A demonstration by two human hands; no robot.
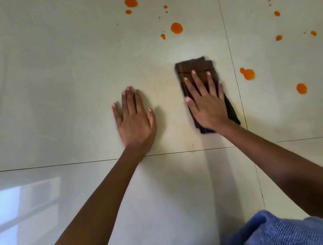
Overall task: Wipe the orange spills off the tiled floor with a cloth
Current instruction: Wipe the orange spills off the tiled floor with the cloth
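A folded dark brown cloth (pixel 192 67) lies flat on the pale tiled floor (pixel 61 83). My right hand (pixel 207 105) presses down on it with straight, spread fingers. My left hand (pixel 135 119) rests palm down on the bare tile to the left of the cloth, fingers straight. Several orange spills dot the floor beyond and to the right: a round drop (pixel 176 28) ahead of the cloth, a double blob (pixel 248 73) just right of it, another drop (pixel 301 88) further right, and a cluster (pixel 131 3) at the top.
Dark grout lines (pixel 60 165) cross the floor below my wrists and run past the cloth's right side. Blue denim on my knee (pixel 286 233) fills the lower right. A window reflection (pixel 15 209) shines at lower left. A faint yellowish smear surrounds the cloth.
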